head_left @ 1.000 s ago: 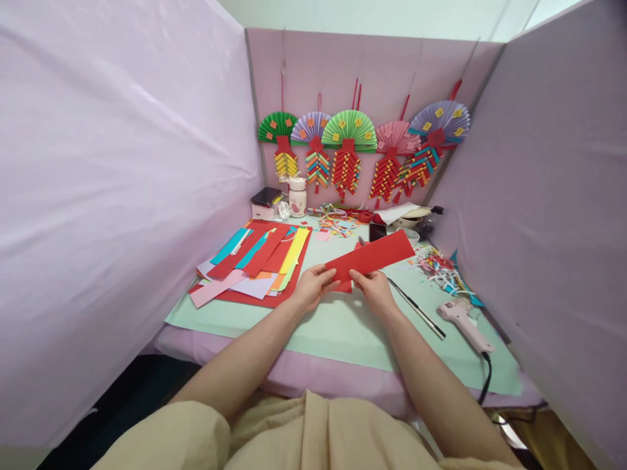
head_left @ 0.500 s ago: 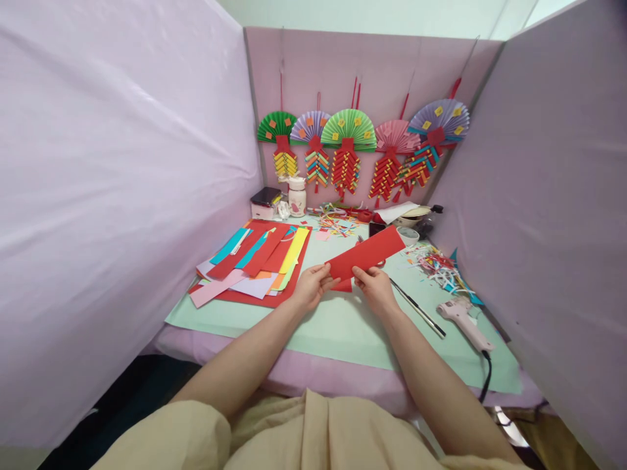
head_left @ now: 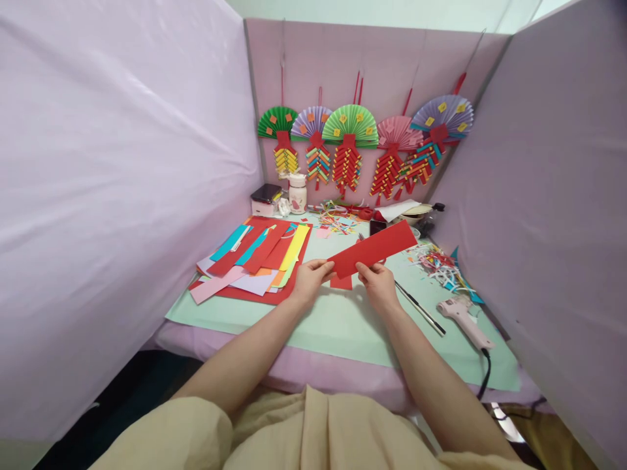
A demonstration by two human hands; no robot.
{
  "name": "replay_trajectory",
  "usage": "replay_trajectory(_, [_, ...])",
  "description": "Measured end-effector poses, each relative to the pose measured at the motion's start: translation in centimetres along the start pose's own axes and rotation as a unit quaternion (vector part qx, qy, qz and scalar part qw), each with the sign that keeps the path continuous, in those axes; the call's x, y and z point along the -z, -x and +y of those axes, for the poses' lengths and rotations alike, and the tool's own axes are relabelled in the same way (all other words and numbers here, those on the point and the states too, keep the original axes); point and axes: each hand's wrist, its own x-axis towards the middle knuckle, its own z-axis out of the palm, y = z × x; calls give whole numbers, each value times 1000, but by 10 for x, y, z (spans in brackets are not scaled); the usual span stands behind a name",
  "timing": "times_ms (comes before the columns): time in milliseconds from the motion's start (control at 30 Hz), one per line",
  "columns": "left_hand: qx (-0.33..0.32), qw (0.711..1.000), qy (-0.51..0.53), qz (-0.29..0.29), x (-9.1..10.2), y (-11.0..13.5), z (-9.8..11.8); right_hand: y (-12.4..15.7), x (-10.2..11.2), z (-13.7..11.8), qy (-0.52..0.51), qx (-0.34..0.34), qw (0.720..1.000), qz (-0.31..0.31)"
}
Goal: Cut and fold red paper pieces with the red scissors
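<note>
Red paper strip (head_left: 379,247), slanted above a mint-green sheet (head_left: 337,339), pinched at its left end by the left hand (head_left: 311,281) and at its lower edge by the right hand (head_left: 378,286). To the right, pink glue gun (head_left: 465,321), then slim rod (head_left: 421,310). Red piece (head_left: 343,283), partly hidden by the strip. To the left, layered coloured papers (head_left: 265,250). Farther, white bottle (head_left: 297,196); hanging paper fans (head_left: 350,124).

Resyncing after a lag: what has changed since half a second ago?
The red strip shifted slightly right with the right hand, now hiding more of the round white item behind it. Nothing was let go; the left hand stays at the strip's left end. The glue gun stayed put.
</note>
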Motion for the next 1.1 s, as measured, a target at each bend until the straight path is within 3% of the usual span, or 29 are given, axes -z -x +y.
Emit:
replay_trajectory(200, [-28, 996, -70, 47, -1, 2, 3, 3, -1, -4, 4, 8, 1000, -3])
replay_trajectory(433, [-29, 999, -43, 9, 0, 1, 0, -1, 1, 1, -15, 1, 1000, 4])
replay_trajectory(600, [-32, 998, -59, 20, 0, 2, 2, -2, 2, 2, -24, 7, 1000, 6])
replay_trajectory(767, [0, 983, -171, -64, 4, 0, 4, -5, 5, 1, -27, 31, 999, 13])
replay_trajectory(867, [-7, 966, -230, -117, 8, -2, 2, -2, 3, -6, -42, 33, 998, -40])
replay_trajectory(1000, [-75, 967, -210, -124, 9, -2, 2, 9, -4, -21, 8, 29, 985, -173])
replay_trajectory(1100, [-85, 966, -202, -134, 8, -1, 2, 16, -9, -26, 53, 26, 979, -194])
